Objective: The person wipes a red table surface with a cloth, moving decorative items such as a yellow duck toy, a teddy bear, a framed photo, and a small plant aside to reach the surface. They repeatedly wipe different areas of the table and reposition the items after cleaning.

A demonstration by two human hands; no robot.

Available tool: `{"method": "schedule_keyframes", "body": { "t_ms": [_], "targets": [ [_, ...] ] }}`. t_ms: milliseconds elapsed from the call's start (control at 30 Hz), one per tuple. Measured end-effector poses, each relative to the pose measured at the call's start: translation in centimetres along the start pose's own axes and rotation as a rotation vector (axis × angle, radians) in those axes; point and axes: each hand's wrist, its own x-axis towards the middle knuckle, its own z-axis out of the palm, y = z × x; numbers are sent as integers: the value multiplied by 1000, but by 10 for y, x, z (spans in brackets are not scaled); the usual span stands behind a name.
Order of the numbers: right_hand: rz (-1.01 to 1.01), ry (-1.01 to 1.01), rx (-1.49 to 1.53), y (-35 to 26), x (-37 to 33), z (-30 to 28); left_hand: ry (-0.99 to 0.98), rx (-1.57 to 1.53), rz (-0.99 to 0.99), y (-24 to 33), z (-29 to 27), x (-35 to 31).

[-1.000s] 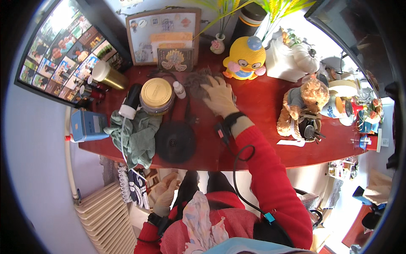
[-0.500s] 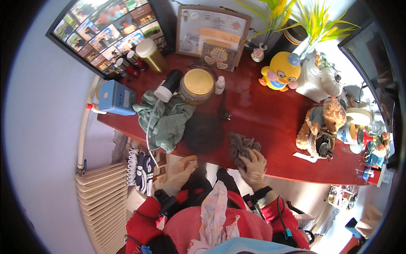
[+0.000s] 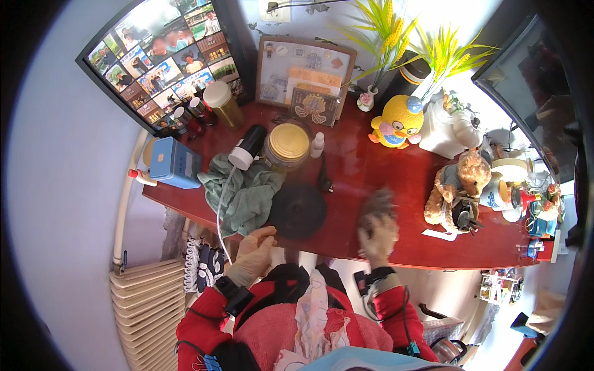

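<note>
My right hand (image 3: 378, 240), in a pale glove, presses a dark grey cloth (image 3: 378, 203) onto the red tabletop near its front edge; both are blurred by motion. My left hand (image 3: 250, 255), gloved too, hovers at the table's front edge with its fingers stretched out and nothing in them. Just beyond it lie a crumpled green cloth (image 3: 244, 196) and a black round mat (image 3: 298, 211). A white cable (image 3: 219, 210) runs over the green cloth and down past the left hand.
Behind the mat stand a yellow-lidded jar (image 3: 289, 145), a black-and-white cylinder (image 3: 247, 147) and a small white bottle (image 3: 317, 145). A blue tin (image 3: 176, 162) is at left. At right are a yellow duck toy (image 3: 399, 122), a teddy bear (image 3: 467, 176) and a monitor (image 3: 529, 86).
My right hand has slid the grey cloth a little to the right over the tabletop. The left hand has shifted slightly at the table edge. The whole view has tilted a little.
</note>
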Motion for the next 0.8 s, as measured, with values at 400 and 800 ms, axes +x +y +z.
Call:
{"method": "schedule_keyframes", "body": {
  "t_ms": [400, 800],
  "targets": [
    [79, 203, 54, 37, 6, 23, 146, 1275, 809, 162, 35, 146],
    [130, 134, 112, 32, 2, 14, 46, 1372, 677, 189, 61, 170]
  ]
}}
